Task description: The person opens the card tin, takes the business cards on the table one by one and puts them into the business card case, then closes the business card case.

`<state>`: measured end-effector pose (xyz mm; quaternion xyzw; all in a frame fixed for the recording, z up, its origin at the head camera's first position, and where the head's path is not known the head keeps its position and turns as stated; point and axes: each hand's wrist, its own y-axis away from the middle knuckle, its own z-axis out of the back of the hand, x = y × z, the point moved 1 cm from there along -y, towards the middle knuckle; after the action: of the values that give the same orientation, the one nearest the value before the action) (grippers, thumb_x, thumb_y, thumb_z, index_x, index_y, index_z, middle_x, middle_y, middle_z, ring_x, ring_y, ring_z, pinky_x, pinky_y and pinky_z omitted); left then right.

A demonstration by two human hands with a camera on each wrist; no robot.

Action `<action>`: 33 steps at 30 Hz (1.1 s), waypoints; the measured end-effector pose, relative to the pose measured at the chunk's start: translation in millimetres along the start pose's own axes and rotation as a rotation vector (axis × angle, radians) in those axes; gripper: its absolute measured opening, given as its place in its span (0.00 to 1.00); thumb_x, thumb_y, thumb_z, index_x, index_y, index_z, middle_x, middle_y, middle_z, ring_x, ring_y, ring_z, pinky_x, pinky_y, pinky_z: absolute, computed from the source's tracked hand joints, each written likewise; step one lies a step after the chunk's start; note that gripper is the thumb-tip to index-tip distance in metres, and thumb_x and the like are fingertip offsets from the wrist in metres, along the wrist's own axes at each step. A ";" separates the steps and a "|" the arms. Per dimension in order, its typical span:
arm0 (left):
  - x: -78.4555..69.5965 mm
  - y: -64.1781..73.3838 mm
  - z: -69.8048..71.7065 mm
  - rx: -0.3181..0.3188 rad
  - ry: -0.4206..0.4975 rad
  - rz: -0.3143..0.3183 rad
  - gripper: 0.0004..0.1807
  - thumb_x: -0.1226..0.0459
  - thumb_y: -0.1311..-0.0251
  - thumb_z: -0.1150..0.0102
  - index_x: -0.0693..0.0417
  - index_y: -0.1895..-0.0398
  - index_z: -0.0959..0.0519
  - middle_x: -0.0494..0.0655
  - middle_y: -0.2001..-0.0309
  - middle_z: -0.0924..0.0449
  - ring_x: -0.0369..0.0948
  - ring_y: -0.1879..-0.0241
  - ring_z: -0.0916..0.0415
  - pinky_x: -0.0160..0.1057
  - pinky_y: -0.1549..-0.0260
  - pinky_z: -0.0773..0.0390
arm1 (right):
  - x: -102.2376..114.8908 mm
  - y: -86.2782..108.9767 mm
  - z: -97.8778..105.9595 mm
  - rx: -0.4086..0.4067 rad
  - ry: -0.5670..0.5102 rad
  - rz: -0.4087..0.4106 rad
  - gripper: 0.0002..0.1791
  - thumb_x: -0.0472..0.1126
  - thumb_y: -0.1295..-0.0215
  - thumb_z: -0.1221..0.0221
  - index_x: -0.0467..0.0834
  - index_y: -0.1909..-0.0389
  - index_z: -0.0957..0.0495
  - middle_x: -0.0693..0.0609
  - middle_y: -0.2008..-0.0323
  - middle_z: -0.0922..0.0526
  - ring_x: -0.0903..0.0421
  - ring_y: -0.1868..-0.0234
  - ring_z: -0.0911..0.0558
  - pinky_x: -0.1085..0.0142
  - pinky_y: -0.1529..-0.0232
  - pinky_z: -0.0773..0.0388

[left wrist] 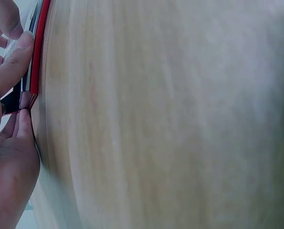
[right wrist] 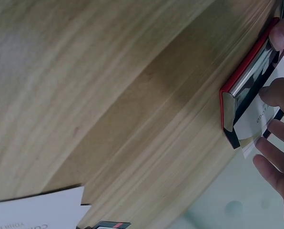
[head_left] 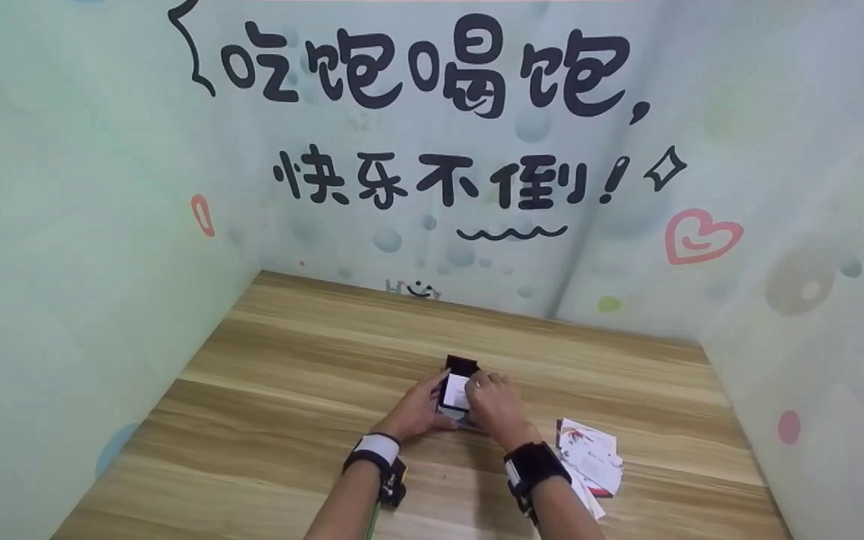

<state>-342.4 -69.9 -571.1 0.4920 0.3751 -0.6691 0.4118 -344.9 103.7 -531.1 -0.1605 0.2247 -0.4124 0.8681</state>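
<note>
An opened business card case (head_left: 462, 366), black inside with a red outer edge (right wrist: 249, 59) and a shiny metal frame, stands on the table in front of me. My left hand (head_left: 415, 411) holds it from the left side, the thumb along its near edge. White business cards (head_left: 456, 391) with printed lettering lie in the case. With thumb and fingers, my right hand (head_left: 501, 406) pinches a white card (right wrist: 258, 117) at the case's right side. In the left wrist view the case's red edge (left wrist: 38, 62) shows between the fingers; the card is mostly hidden there.
A loose, fanned pile of printed cards (head_left: 589, 461) lies on the wooden table (head_left: 289, 420), right of my right forearm. Its corner also shows in the right wrist view. Light printed wall sheets (head_left: 432, 247) border the table at the back and sides.
</note>
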 end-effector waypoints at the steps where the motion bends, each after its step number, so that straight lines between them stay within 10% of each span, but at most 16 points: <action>1: -0.3 0.2 0.1 0.003 0.002 -0.004 0.55 0.78 0.51 0.30 0.70 0.23 0.53 0.73 0.24 0.51 0.65 0.26 0.45 0.55 0.26 0.37 | 0.3 0.3 -0.7 -0.007 -0.003 0.001 0.16 0.37 0.55 0.30 0.37 0.63 0.16 0.45 0.63 0.15 0.47 0.65 0.16 0.58 0.64 0.15; 25: -6.1 3.7 -2.4 0.013 -0.053 -0.044 0.55 0.76 0.52 0.27 0.72 0.23 0.52 0.75 0.24 0.52 0.62 0.29 0.37 0.53 0.29 0.32 | 6.6 -2.2 -4.7 0.033 -0.156 0.004 0.11 0.33 0.52 0.30 0.37 0.68 0.21 0.45 0.68 0.17 0.48 0.71 0.17 0.56 0.70 0.16; 33: -5.1 1.9 0.5 -0.011 -0.105 -0.008 0.56 0.71 0.51 0.25 0.68 0.22 0.51 0.72 0.24 0.51 0.60 0.26 0.40 0.52 0.26 0.36 | 11.6 3.4 -7.3 0.023 -0.207 0.037 0.11 0.36 0.47 0.30 0.38 0.65 0.18 0.44 0.63 0.17 0.49 0.62 0.17 0.57 0.58 0.14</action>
<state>-339.9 -70.1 -566.2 0.4526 0.3585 -0.6935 0.4310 -340.0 96.0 -541.9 -0.1879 0.1320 -0.3802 0.8959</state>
